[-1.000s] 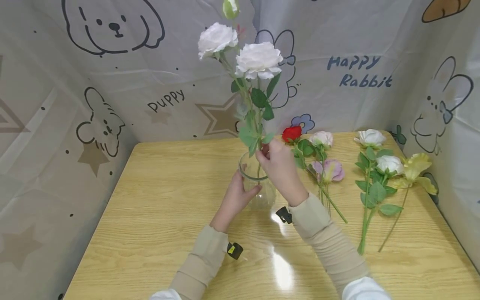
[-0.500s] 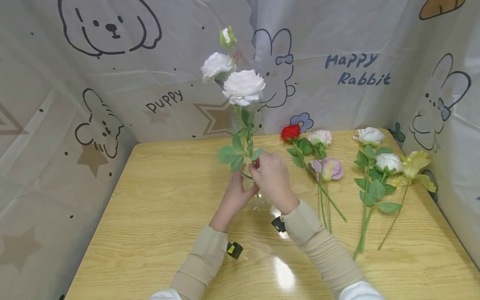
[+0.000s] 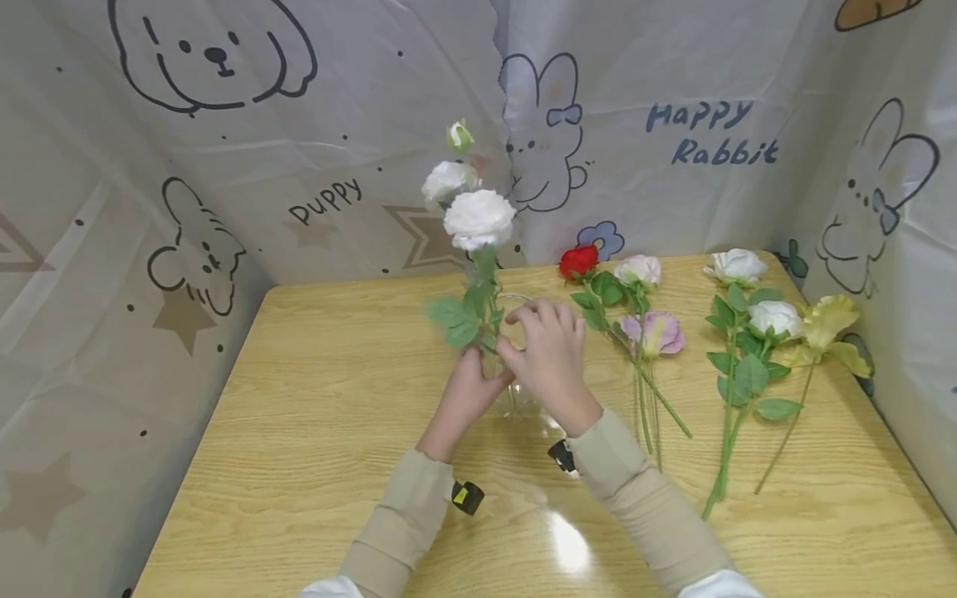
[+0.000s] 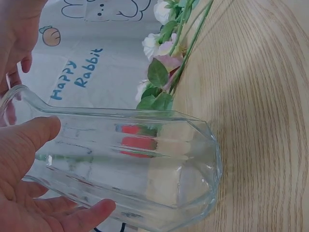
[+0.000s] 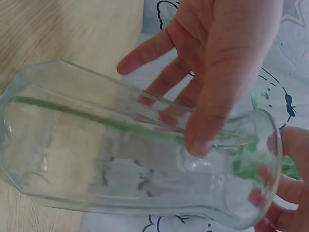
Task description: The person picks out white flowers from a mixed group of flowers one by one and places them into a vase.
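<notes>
A clear glass vase [image 4: 193, 159] with a flared rim stands on the wooden table. My left hand [image 3: 465, 399] grips its neck, thumb [image 4: 43, 131] on the near side and fingers on the other. In the vase leans a spray of white roses [image 3: 479, 219] with a small bud [image 3: 459, 136] on top and green leaves [image 3: 453, 321] left of the rim. Its green stem [image 5: 87, 116] runs inside the glass to near the base. Beside the rim is my right hand [image 3: 549, 357], fingers loosely bent and thumb apart from them, near the leaves, holding nothing.
Right of the vase lie a red rose [image 3: 579, 262], a pale pink rose [image 3: 638, 271] and a purple flower [image 3: 654, 334]. Farther right are white roses [image 3: 776, 319] and a yellow flower [image 3: 828, 324]. A printed cloth [image 3: 336, 149] hangs around the table.
The white rose spray has sunk lower into the vase and tilted left. My right hand moved down with it, then its fingers spread off the stem. My left hand stays at the neck.
</notes>
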Demonstrator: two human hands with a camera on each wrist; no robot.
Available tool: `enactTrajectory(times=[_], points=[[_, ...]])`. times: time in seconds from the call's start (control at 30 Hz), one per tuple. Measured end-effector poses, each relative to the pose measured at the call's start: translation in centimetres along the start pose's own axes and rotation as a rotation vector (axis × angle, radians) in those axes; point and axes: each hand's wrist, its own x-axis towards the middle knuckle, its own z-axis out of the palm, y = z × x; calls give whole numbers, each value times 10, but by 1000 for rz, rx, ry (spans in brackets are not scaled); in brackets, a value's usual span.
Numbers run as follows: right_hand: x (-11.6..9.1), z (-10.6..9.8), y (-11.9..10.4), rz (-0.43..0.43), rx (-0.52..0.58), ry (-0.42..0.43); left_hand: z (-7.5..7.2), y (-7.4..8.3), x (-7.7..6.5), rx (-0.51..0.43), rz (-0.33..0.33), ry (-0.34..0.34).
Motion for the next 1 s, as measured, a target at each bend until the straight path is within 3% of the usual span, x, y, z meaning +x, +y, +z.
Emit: enactTrajectory(times=[0.37, 0.6, 1.0], points=[[4, -12, 24, 28, 40, 75, 0, 2, 2, -53, -25, 10], [6, -20, 43, 96, 56, 60, 1, 0, 2, -57, -3, 20], [1, -33, 81, 185, -8, 42, 1, 2, 2, -55, -9, 18]])
